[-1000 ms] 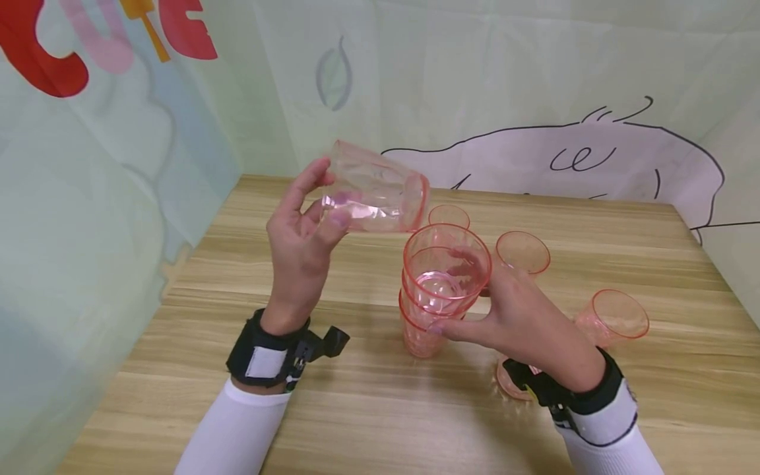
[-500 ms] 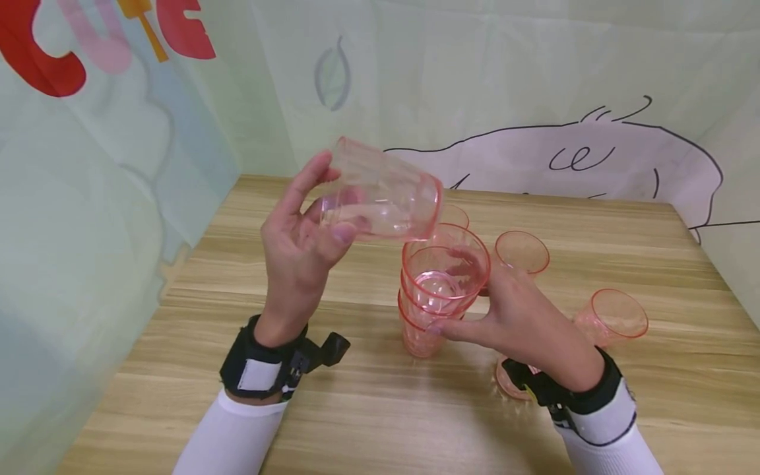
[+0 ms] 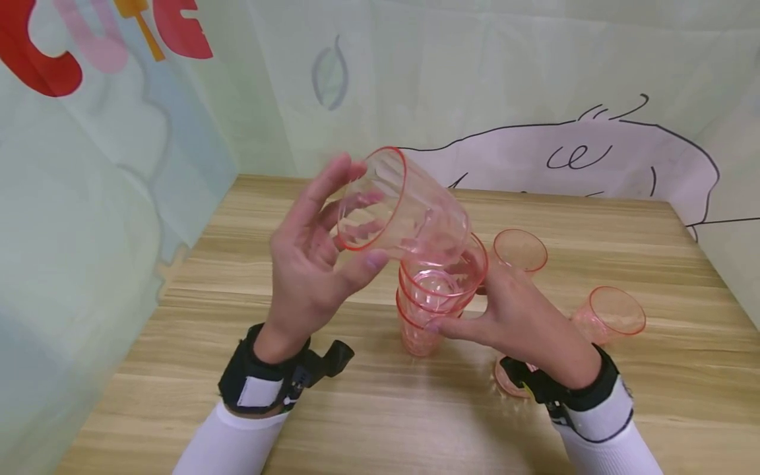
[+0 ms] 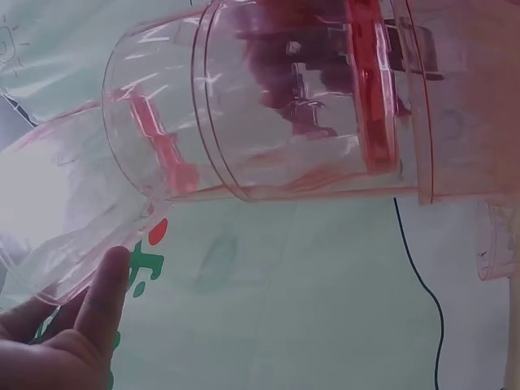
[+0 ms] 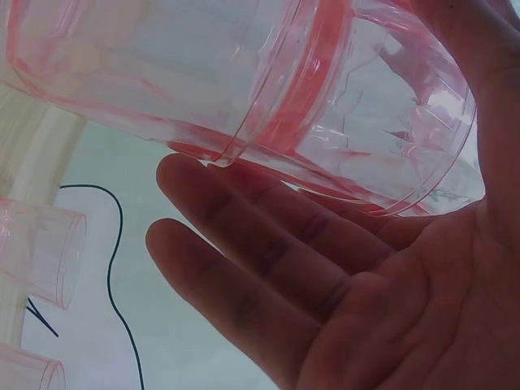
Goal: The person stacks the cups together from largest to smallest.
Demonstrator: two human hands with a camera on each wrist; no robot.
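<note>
The held cup's base covers part of the stack's mouth in the head view, and whether they touch is hard to tell. In both wrist views the cup and stack overlap, clear wall behind clear wall, and run past the edges. Another cup (image 3: 508, 380) is mostly hidden beneath the right forearm.

The held cup (image 3: 430, 218) is see-through, faintly pink and ribbed, with a brighter red-pink rim. It tilts, mouth towards the left palm, base down to the right. The left hand (image 3: 311, 260) grips it near the mouth, thumb in front, fingers behind.

The right hand (image 3: 510, 310) grips the upper part of an upright stack of matching cups (image 3: 420, 340) on the wood-grained bench (image 3: 356, 409). More cups stand beyond it (image 3: 520, 249) and to its right (image 3: 614, 313).
</note>
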